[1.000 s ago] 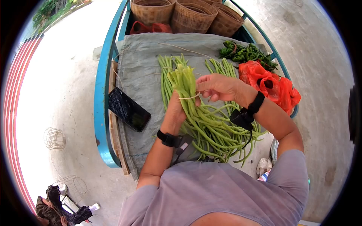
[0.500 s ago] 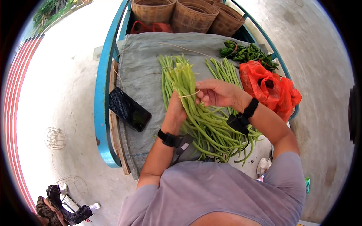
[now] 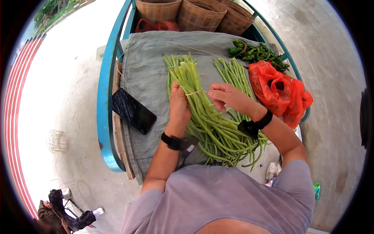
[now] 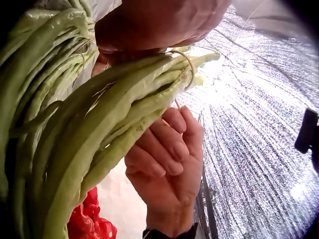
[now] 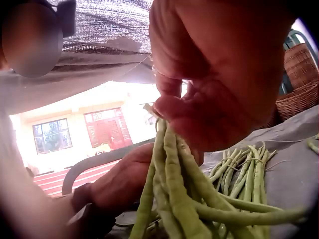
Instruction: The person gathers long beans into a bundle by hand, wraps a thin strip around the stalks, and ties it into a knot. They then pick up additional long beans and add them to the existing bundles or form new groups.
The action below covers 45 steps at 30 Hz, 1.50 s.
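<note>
In the head view my left hand [image 3: 180, 105] grips a bundle of long green beans [image 3: 208, 119] near its top end, thumb laid along the stems. A thin pale tie strand [image 3: 194, 92] loops round the bundle just beside that thumb. My right hand [image 3: 230, 96], at the bundle's right side, pinches the strand's end between thumb and forefinger, its other fingers curled. The left wrist view shows the strand [image 4: 191, 69] running round the stems down to the right fingertips. Other tied bean bundles [image 3: 171, 74] lie behind and beside this one on the grey cloth [image 3: 146, 58].
A black phone [image 3: 134, 111] lies at the cloth's left edge, by the blue cart rail [image 3: 105, 117]. Green peppers [image 3: 259, 54] and a red plastic bag [image 3: 272, 87] sit at the right. Wicker baskets [image 3: 200, 15] stand at the back. Another person [image 3: 72, 214] is at lower left.
The bundle's top has tipped away from me, and my left thumb now shows along the stems. My right hand has shifted slightly to the right, still at the strand.
</note>
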Each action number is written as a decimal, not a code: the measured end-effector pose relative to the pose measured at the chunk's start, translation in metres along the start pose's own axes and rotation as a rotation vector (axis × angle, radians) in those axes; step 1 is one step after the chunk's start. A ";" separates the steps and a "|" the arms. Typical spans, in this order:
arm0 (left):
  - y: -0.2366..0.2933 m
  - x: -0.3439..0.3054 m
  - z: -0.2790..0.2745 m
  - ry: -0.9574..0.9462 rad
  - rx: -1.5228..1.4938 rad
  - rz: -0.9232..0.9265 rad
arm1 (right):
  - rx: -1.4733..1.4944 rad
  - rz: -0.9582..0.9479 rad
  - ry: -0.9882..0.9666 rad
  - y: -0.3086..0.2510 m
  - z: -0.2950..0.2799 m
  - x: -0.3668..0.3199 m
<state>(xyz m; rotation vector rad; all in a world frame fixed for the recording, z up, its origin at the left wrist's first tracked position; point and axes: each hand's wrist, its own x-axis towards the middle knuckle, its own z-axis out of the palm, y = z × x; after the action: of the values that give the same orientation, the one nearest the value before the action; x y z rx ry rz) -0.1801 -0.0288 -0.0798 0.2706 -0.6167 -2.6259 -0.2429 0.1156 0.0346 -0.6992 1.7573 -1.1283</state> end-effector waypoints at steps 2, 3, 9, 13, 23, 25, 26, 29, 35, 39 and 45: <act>0.002 -0.001 0.001 0.034 -0.049 -0.008 | -0.006 -0.029 0.034 0.001 0.007 -0.002; 0.002 0.001 -0.002 0.027 -0.040 0.000 | 0.010 -0.042 0.035 0.002 0.008 -0.002; 0.011 0.005 -0.005 0.055 -0.027 0.029 | 0.106 -0.082 0.045 0.009 0.012 -0.003; 0.008 0.008 -0.001 0.148 -0.064 0.011 | 0.136 -0.126 0.102 0.024 0.017 0.006; 0.011 0.004 0.012 0.222 -0.046 -0.016 | -0.856 -0.731 0.457 0.042 0.039 -0.008; 0.010 0.007 0.014 0.280 -0.025 -0.036 | -0.860 -0.535 0.461 0.052 0.053 -0.015; 0.009 0.008 0.016 0.308 -0.013 -0.047 | -0.860 -0.437 0.464 0.056 0.057 -0.016; 0.002 0.016 0.024 0.386 -0.036 -0.025 | -0.834 -0.542 0.541 0.057 0.063 -0.016; -0.006 0.028 0.043 0.219 0.012 -0.082 | -0.716 -0.439 0.680 0.074 0.050 -0.005; -0.010 0.027 0.044 0.163 0.058 -0.072 | -0.690 -0.365 0.745 0.056 0.029 0.003; -0.020 0.001 0.029 0.167 0.333 -0.083 | -0.660 -0.168 0.840 0.087 -0.012 0.066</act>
<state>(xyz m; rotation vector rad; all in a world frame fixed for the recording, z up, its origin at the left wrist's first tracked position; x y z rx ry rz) -0.1961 -0.0015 -0.0636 0.6208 -1.0016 -2.5334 -0.2810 0.1027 -0.0675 -0.8252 2.9055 -1.0116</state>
